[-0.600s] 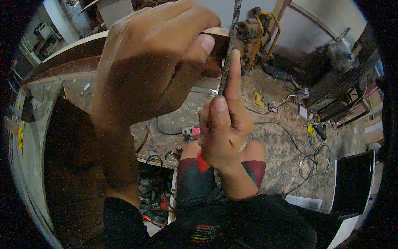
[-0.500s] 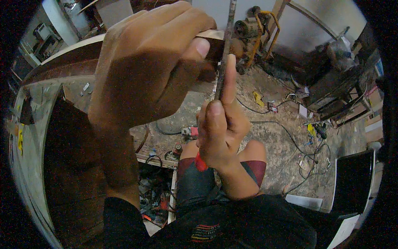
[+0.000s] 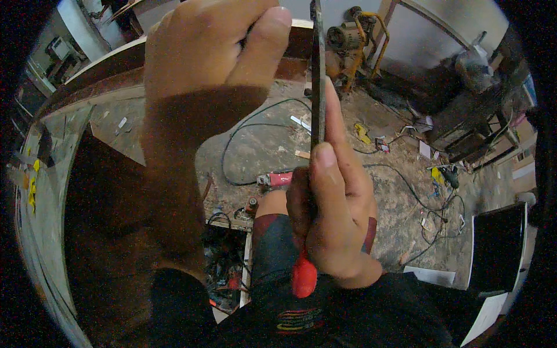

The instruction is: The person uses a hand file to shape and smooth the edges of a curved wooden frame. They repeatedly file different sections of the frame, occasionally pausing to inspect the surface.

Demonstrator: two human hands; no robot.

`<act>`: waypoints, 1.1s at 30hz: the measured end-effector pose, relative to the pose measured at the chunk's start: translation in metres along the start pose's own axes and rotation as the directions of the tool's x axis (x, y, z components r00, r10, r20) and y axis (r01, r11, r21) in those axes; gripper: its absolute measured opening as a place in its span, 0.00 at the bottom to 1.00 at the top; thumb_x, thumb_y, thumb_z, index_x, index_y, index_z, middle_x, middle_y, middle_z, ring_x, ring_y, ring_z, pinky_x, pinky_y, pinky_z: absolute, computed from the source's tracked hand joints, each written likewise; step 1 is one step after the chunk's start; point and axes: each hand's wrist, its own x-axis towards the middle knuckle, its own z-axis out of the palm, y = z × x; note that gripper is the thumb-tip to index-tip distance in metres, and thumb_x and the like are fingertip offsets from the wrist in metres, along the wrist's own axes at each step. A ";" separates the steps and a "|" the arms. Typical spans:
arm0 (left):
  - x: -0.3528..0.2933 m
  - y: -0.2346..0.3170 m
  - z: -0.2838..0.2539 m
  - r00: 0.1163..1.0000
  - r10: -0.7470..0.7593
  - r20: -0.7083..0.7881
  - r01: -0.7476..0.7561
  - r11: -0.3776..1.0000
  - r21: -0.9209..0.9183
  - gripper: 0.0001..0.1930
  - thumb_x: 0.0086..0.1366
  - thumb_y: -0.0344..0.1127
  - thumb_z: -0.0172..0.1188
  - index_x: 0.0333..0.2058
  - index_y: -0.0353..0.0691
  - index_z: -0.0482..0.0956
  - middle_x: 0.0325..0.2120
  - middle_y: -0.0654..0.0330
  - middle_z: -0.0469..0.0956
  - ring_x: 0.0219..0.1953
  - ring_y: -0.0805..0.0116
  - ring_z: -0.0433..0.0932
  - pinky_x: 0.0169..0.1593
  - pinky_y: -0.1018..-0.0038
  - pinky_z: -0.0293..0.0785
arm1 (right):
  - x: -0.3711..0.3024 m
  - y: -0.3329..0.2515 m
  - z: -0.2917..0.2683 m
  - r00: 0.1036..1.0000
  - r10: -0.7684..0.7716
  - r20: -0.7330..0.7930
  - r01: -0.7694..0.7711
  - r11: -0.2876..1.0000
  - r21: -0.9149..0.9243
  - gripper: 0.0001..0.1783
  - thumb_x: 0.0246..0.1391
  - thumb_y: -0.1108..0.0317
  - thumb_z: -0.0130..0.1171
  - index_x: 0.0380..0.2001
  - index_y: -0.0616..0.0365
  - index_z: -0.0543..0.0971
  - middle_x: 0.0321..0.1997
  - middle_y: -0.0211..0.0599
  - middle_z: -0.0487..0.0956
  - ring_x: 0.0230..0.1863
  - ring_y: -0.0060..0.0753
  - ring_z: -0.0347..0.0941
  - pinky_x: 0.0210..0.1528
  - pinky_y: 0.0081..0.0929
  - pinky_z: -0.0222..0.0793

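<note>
My right hand (image 3: pixel 339 214) is closed around the red handle (image 3: pixel 304 278) of a long, narrow, dark metal tool that looks like a file (image 3: pixel 318 87). Its blade points up and away, with my index finger stretched along its side and my thumb pressed on it. My left hand (image 3: pixel 212 52) is closed and raised at the upper left, partly cut off by the frame's edge. Behind it runs a long brown wooden board (image 3: pixel 110 87) with a pale edge, ending near the file's blade. Whatever sits inside the left fingers is hidden.
On the floor lie a red power tool (image 3: pixel 275 179), a looping black cable (image 3: pixel 232 142) and yellow scraps (image 3: pixel 362 133). A box of tools (image 3: pixel 247 261) stands by my leg. Farther back is a machine with a yellow frame (image 3: pixel 377 52); a dark panel (image 3: pixel 496 249) stands at right.
My right hand and the file have come down and slightly right, nearer my body. My left hand has shifted upward, and its thumb has moved up from the board's end.
</note>
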 end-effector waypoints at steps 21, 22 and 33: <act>-0.001 0.002 0.004 0.992 0.000 -0.130 0.018 0.990 0.141 0.18 0.68 0.48 0.48 0.31 0.40 0.80 0.27 0.44 0.79 0.33 0.40 0.79 0.37 0.52 0.75 | -0.006 -0.076 0.038 0.945 0.272 -0.182 -0.264 0.962 0.067 0.22 0.70 0.55 0.41 0.60 0.54 0.66 0.10 0.27 0.62 0.06 0.26 0.60 0.08 0.24 0.61; -0.001 0.002 0.005 0.992 0.005 -0.130 0.015 0.989 0.150 0.18 0.68 0.48 0.48 0.32 0.40 0.80 0.27 0.44 0.79 0.33 0.40 0.79 0.37 0.51 0.75 | -0.010 -0.075 0.039 0.953 0.290 -0.083 -0.279 0.953 0.119 0.24 0.71 0.53 0.40 0.67 0.44 0.63 0.09 0.24 0.59 0.05 0.24 0.59 0.06 0.21 0.61; -0.001 0.002 0.007 0.995 0.001 -0.101 0.016 0.986 0.167 0.18 0.68 0.48 0.49 0.33 0.41 0.81 0.28 0.46 0.80 0.34 0.41 0.80 0.38 0.53 0.75 | 0.017 -0.063 0.031 0.989 0.144 -0.026 -0.144 0.989 -0.011 0.16 0.68 0.60 0.39 0.35 0.61 0.69 0.12 0.36 0.68 0.09 0.32 0.67 0.11 0.30 0.63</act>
